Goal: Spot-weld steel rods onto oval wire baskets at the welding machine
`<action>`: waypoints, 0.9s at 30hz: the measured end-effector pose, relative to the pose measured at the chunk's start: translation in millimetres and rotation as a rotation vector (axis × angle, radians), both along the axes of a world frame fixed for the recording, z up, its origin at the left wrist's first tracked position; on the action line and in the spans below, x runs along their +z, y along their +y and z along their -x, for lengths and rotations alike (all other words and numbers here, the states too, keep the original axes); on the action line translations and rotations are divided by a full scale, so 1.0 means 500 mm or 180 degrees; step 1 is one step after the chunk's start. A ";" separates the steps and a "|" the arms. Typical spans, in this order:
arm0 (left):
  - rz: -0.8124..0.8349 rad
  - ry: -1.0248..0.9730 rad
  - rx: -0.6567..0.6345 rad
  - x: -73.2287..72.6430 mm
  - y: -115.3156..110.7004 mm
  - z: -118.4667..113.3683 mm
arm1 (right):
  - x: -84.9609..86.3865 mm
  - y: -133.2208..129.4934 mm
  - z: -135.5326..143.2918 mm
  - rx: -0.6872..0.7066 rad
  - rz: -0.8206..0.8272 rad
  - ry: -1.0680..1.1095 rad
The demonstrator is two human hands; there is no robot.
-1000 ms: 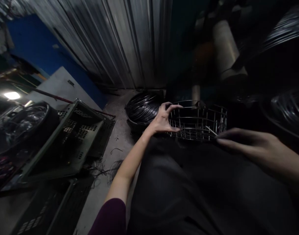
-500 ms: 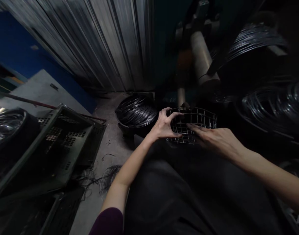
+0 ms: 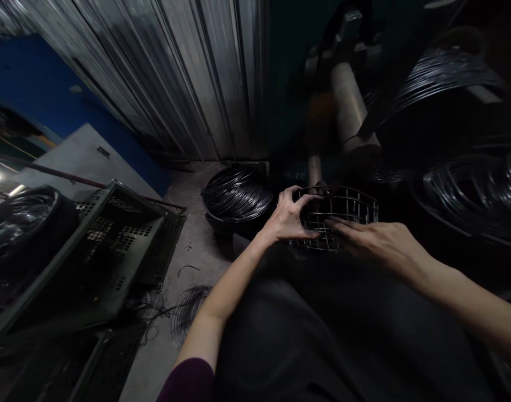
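A round wire basket (image 3: 356, 203) with a square mesh sits above my dark-clad lap, just in front of a machine. At its left side my left hand (image 3: 292, 216) is curled, the fingers over the far rim and the thumb along the near mesh. My right hand (image 3: 375, 240) grips the near side, its fingers close together and pointing left across the wires. Its thumb is blurred and partly hidden. Beyond the basket, a short metal rod (image 3: 314, 172) of the machine comes down close to the far rim.
A thick metal cylinder (image 3: 348, 103) juts from the dark machine. Black wire coils (image 3: 238, 192) fill a tub on the floor; more wire coils (image 3: 468, 190) lie at right. Green plastic crates (image 3: 113, 234) stand at left, near loose wire (image 3: 192, 310). Corrugated metal sheeting (image 3: 188, 72) rises behind.
The whole view has shifted slightly, so everything appears a little further right and lower. Both hands keep nearly the same hold on the wire basket.
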State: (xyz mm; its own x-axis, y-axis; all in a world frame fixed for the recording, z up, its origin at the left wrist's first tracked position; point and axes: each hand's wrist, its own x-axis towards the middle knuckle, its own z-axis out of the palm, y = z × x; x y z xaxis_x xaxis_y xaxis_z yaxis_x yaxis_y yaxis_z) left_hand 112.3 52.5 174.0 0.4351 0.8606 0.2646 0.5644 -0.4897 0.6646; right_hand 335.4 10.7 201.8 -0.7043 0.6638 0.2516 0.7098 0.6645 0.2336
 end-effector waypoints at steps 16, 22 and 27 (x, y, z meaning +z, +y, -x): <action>0.0169 0.0017 0.0064 0.015 0.031 -0.003 | 0.012 0.005 -0.007 -0.0408 0.0416 0.0302; 0.0105 0.0103 0.0168 0.022 0.076 -0.005 | 0.003 0.044 -0.002 -0.0735 0.0502 0.0670; 0.0024 0.0058 0.0139 0.011 0.096 -0.007 | -0.005 0.046 0.007 -0.1132 0.0271 0.1084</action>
